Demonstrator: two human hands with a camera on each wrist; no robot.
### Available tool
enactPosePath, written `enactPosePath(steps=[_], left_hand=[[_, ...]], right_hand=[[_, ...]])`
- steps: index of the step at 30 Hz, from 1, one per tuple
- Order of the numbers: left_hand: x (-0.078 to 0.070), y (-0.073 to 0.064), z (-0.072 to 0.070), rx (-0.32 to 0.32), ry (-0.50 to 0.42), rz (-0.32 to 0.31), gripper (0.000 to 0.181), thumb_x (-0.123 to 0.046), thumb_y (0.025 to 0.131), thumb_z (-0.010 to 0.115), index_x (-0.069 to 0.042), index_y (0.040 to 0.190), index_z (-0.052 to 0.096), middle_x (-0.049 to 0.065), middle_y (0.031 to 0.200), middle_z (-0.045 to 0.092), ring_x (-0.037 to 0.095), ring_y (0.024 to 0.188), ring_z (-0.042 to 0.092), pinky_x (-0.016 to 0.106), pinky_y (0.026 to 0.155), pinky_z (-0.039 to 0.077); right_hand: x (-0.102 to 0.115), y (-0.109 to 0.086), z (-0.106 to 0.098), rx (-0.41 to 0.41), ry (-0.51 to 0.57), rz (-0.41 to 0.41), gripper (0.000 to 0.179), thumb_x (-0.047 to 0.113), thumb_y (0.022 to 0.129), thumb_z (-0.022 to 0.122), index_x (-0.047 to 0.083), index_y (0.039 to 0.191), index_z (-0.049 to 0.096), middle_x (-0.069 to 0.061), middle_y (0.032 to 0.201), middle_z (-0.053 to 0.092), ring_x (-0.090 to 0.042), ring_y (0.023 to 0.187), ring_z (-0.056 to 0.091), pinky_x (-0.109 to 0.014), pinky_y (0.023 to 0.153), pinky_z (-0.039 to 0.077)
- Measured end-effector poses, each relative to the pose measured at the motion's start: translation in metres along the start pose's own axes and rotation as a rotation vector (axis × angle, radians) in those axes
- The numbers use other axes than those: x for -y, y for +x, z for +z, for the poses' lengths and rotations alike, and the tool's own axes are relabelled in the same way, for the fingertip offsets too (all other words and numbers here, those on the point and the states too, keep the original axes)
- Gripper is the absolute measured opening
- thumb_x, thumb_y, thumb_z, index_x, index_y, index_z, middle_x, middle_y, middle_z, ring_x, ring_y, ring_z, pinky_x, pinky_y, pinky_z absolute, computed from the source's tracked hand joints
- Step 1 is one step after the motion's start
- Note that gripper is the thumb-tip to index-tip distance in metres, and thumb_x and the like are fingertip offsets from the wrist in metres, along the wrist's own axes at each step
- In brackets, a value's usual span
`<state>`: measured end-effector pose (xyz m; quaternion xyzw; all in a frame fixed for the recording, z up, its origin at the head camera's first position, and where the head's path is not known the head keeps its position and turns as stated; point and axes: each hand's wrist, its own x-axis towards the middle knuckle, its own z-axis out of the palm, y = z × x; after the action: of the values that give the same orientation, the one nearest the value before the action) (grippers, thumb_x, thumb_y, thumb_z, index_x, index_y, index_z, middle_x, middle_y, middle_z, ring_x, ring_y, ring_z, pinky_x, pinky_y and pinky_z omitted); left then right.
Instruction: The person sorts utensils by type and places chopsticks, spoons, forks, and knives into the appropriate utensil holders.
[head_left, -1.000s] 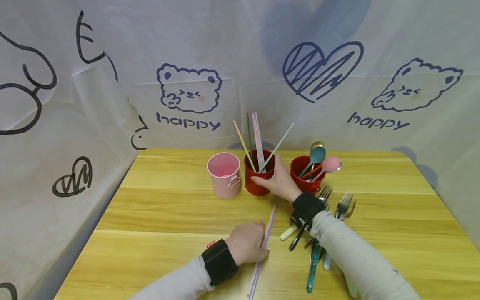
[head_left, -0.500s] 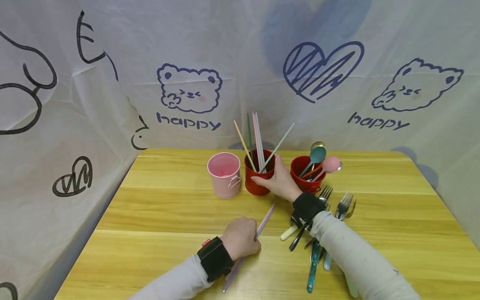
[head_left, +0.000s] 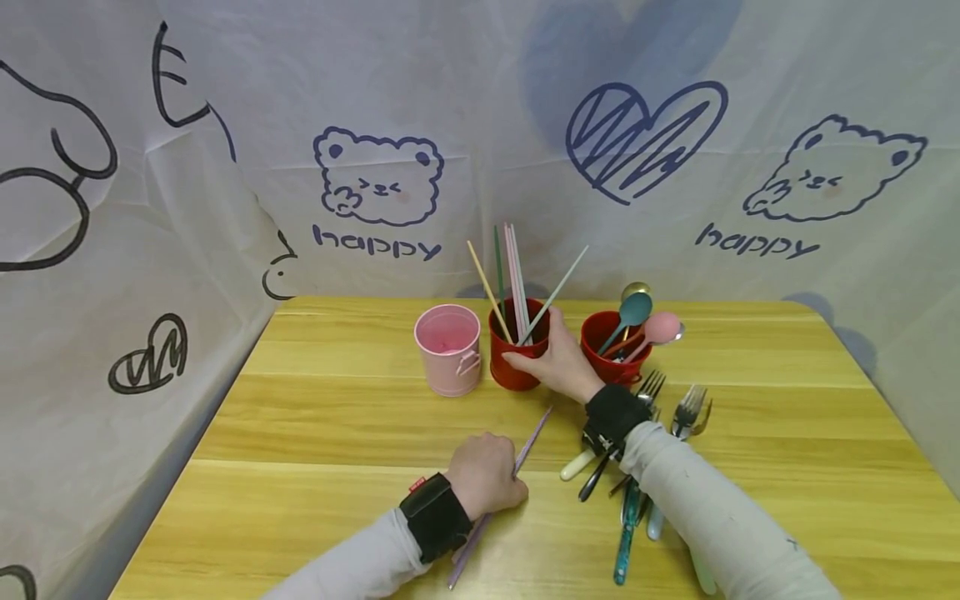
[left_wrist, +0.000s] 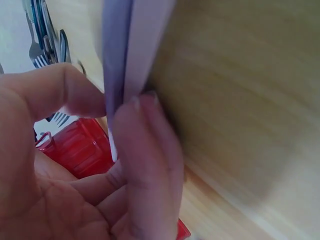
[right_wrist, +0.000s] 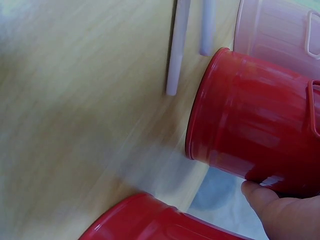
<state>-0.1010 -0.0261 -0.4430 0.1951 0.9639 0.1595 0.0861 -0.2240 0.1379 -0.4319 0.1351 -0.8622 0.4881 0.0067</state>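
My left hand (head_left: 486,477) pinches a pair of purple chopsticks (head_left: 534,442) low over the wooden table, thumb on one side and fingers on the other. Two sticks lie side by side between the fingertips (left_wrist: 131,117) in the left wrist view. My right hand (head_left: 561,360) grips the right side of a small red bucket (head_left: 514,375), its thumb across the front. Upright and leaning chopsticks (head_left: 517,283) in yellow, green, pink and pale tones stand in that bucket. The far fingers of the right hand are hidden behind the rim.
Left of the held bucket stands a pink bucket (head_left: 451,373). To the right is a second red bucket (head_left: 600,367) with several spoons (head_left: 635,308). Several forks (head_left: 690,408) and other cutlery lie in a loose pile, partly under the right forearm. A white drawn-on cloth (head_left: 495,150) hangs behind the table.
The left hand has shifted slightly left and turned the purple chopsticks, whose near ends swung left. Over the last half second it barely moved. The right hand stays on the red bucket.
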Motion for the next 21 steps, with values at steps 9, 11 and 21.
enactPosePath(steps=[9, 11, 21], left_hand=[[0.001, -0.002, -0.005, 0.027, -0.075, 0.035, 0.035, -0.015, 0.076, 0.071, -0.017, 0.051, 0.047, -0.010, 0.046, 0.038, 0.006, 0.041, 0.038, 0.021, 0.037, 0.032], [0.003, -0.001, -0.007, 0.044, -0.112, 0.034, 0.038, -0.015, 0.079, 0.070, -0.017, 0.050, 0.046, -0.011, 0.045, 0.036, 0.006, 0.040, 0.037, 0.021, 0.038, 0.030], [0.018, -0.003, -0.013, 0.037, -0.312, 0.045, 0.016, -0.013, 0.082, 0.068, -0.012, 0.068, 0.059, -0.004, 0.063, 0.056, 0.009, 0.056, 0.049, 0.022, 0.051, 0.041]], right_hand=[[-0.001, 0.000, 0.001, -0.003, -0.003, -0.002, 0.085, 0.026, 0.083, 0.083, 0.003, 0.146, 0.030, -0.021, 0.142, 0.051, -0.036, 0.130, 0.053, -0.052, 0.114, 0.044], [-0.001, 0.000, 0.001, -0.003, -0.004, -0.001, 0.086, 0.026, 0.083, 0.083, 0.003, 0.146, 0.030, -0.021, 0.142, 0.051, -0.035, 0.130, 0.053, -0.052, 0.114, 0.044], [-0.001, 0.001, 0.001, -0.003, -0.014, 0.000, 0.085, 0.027, 0.083, 0.082, 0.002, 0.145, 0.030, -0.022, 0.140, 0.052, -0.036, 0.128, 0.054, -0.052, 0.113, 0.045]])
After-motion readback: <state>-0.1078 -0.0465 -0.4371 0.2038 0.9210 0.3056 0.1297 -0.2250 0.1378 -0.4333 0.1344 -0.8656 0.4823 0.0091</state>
